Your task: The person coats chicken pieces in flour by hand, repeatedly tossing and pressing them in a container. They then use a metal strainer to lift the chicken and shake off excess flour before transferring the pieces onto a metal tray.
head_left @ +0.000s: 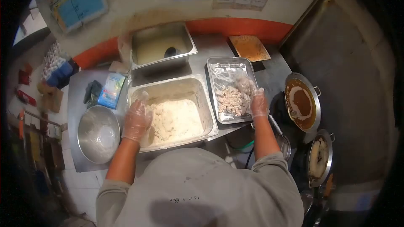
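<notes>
My left hand point(138, 120), in a clear plastic glove, is at the left rim of a deep metal pan point(208, 115), with its fingers curled against the edge. Pale flour point(176, 117) covers the pan's bottom, lumpier toward the left. My right hand point(258, 104), gloved too, is closed on the right edge of a shallow metal tray point(235, 122). Small flour-coated pieces point(231, 101) are heaped in the tray's lower half. Beside the right fingers is a crumpled, translucent lump point(245, 85) that I cannot make out clearly.
Behind the flour pan stands a metal container point(187, 54) of cloudy liquid with a dark round object. A metal bowl point(99, 134) and blue packet point(112, 90) are left. Two pans of oil, one brown point(302, 103), one foamy point(318, 159), are right. An orange-brown board point(249, 47) lies behind the tray.
</notes>
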Available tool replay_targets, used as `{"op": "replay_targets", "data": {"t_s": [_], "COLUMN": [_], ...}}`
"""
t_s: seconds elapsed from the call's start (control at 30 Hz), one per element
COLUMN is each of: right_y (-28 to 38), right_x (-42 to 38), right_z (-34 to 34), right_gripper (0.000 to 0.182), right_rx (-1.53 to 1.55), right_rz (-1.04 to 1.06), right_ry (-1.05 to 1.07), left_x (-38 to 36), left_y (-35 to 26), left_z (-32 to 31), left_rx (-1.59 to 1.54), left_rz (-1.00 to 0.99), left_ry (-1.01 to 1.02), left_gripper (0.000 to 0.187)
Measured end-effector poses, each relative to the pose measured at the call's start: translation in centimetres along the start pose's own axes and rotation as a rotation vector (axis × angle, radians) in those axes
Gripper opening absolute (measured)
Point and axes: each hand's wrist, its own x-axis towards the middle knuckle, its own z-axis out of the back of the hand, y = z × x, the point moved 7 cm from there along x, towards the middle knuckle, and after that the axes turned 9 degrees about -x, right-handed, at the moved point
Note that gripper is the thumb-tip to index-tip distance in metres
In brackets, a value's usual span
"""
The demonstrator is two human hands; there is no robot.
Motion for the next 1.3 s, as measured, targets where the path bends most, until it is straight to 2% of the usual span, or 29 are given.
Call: {"op": "replay_targets", "data": {"t_s": [0.03,0.07,0.1,0.13,0.17,0.2,0.27,0.3,0.37,0.4,0.47,0.5,0.57,0.6,0.63,0.67,0.7,0.77,0.8,0.83,0.9,0.93,1.0,1.07,1.13,1.17,1.23,1.3], "right_y": [1.0,0.4,0.0,-0.5,-1.1,-1.5,-1.5,-1.0,1.8,2.7,5.4,7.1,12.5,13.7,14.8,17.3,18.2,20.4,20.1,20.1,20.5,20.4,20.6,21.0,19.8,19.7,20.2,20.8], "right_x": [-1.0,-1.6,-2.2,-2.7,-3.2,-3.7,-4.0,-4.1,-5.0,-5.5,-6.3,-7.2,-9.9,-10.7,-11.7,-12.4,-12.3,-12.5,-12.4,-12.2,-12.5,-12.4,-12.4,-12.5,-12.3,-12.5,-12.7,-12.1], "right_z": [0.0,-0.8,-1.5,-1.7,-2.0,-2.3,0.2,1.1,3.5,3.9,6.0,6.5,7.3,6.3,4.8,6.0,6.5,8.7,7.5,7.5,8.5,7.6,8.2,8.1,4.8,4.5,4.8,5.1], "right_gripper": [0.021,0.018,0.018,0.029,0.043,0.043,0.027,0.027,0.016,0.017,0.023,0.023,0.036,0.042,0.049,0.056,0.056,0.029,0.039,0.039,0.042,0.036,0.039,0.042,0.044,0.044,0.049,0.048], "right_rx": [-0.132,-0.169,-0.163,-0.077,0.009,0.014,0.240,0.255,-0.045,0.133,0.369,0.386,0.083,0.468,0.846,0.483,0.490,0.454,0.484,0.491,0.461,0.470,0.453,0.433,0.593,0.592,0.449,0.356], "right_rz": [0.173,0.219,0.214,0.151,0.087,0.080,-0.148,-0.140,0.127,0.104,0.019,0.017,0.331,0.168,-0.007,0.325,0.315,0.426,0.418,0.410,0.466,0.395,0.423,0.457,0.147,0.149,0.300,0.322], "right_ry": [-0.055,-0.042,-0.039,-0.061,-0.079,-0.072,-0.066,-0.049,-0.196,-0.194,-0.134,-0.125,-0.189,-0.042,0.107,-0.095,-0.094,-0.172,-0.139,-0.136,-0.180,-0.051,-0.054,-0.064,0.194,0.195,0.145,0.182], "left_x": [-0.1,0.0,0.1,0.0,0.1,0.2,0.6,0.8,0.8,1.3,3.0,2.8,3.5,2.6,2.1,1.9,2.0,0.0,-1.1,-1.2,-2.8,-3.5,-3.9,-3.9,-3.4,-3.2,-3.4,-4.0], "left_y": [-0.9,-1.1,-0.7,-0.3,-0.4,-0.3,0.8,2.8,6.3,7.0,2.4,1.9,1.4,3.2,6.0,7.2,6.1,3.0,3.6,2.1,-2.4,-2.5,-2.1,-2.5,-2.4,-2.2,-1.2,0.7], "left_z": [-0.5,-0.6,-1.6,-2.6,-3.1,-3.9,-6.1,-7.6,-9.7,-10.5,-10.3,-10.7,-11.1,-13.1,-15.7,-16.7,-16.1,-16.4,-16.9,-15.3,-11.3,-11.1,-10.1,-10.5,-10.6,-10.9,-11.5,-12.9], "left_rx": [0.188,0.194,0.205,0.216,0.221,0.320,0.430,0.416,0.375,0.342,0.466,0.481,0.460,0.473,0.447,0.418,0.428,0.490,0.411,0.419,0.270,0.279,0.272,0.311,0.350,0.330,0.308,0.272], "left_rz": [-0.066,-0.068,0.000,0.069,0.068,0.066,0.074,0.178,0.435,0.580,0.321,0.334,0.364,0.364,0.333,0.298,0.295,0.194,0.173,0.175,0.287,0.288,0.383,0.440,0.494,0.498,0.502,0.415], "left_ry": [0.063,0.068,0.193,0.319,0.327,0.363,0.404,0.446,0.595,0.690,0.994,0.998,0.792,0.799,0.647,0.494,0.500,0.995,1.083,1.091,1.281,1.290,1.118,1.074,1.028,1.036,1.037,1.051], "left_gripper": [0.054,0.054,0.057,0.059,0.059,0.060,0.060,0.059,0.057,0.056,0.056,0.056,0.054,0.054,0.052,0.051,0.051,0.055,0.065,0.065,0.072,0.072,0.073,0.073,0.073,0.073,0.073,0.071]}}
